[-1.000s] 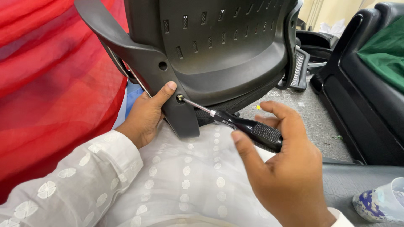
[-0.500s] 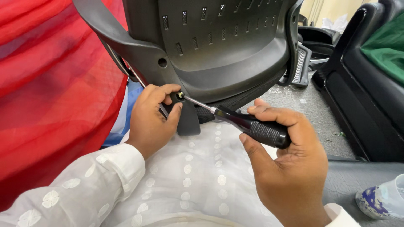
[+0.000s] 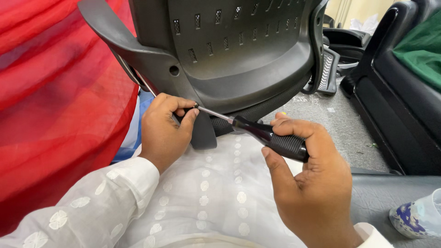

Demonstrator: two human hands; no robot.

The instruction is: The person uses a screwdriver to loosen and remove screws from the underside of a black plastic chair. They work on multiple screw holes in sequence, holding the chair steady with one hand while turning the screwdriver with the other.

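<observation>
A black plastic chair back (image 3: pixel 239 50) with rows of small slots lies tilted over my lap. My right hand (image 3: pixel 308 179) grips the black handle of a screwdriver (image 3: pixel 271 138). Its metal shaft runs up-left to a screw (image 3: pixel 195 106) in the chair's black armrest bracket (image 3: pixel 179 87). My left hand (image 3: pixel 165 131) is wrapped around the bracket's lower end, with the fingertips pinched at the screw and the screwdriver tip. My white patterned sleeve and garment fill the lower part of the view.
Red fabric (image 3: pixel 55 101) hangs along the left side. Further black chair parts (image 3: pixel 404 101) stand at the right, one with green cloth (image 3: pixel 422 50) on it. A grey floor (image 3: pixel 340 128) shows between them. A blue-and-white shoe (image 3: pixel 418 216) sits at the bottom right.
My left hand moved from a flat thumb press beside the screw to a pinch around the screw and the screwdriver tip. My right hand closed fully round the handle.
</observation>
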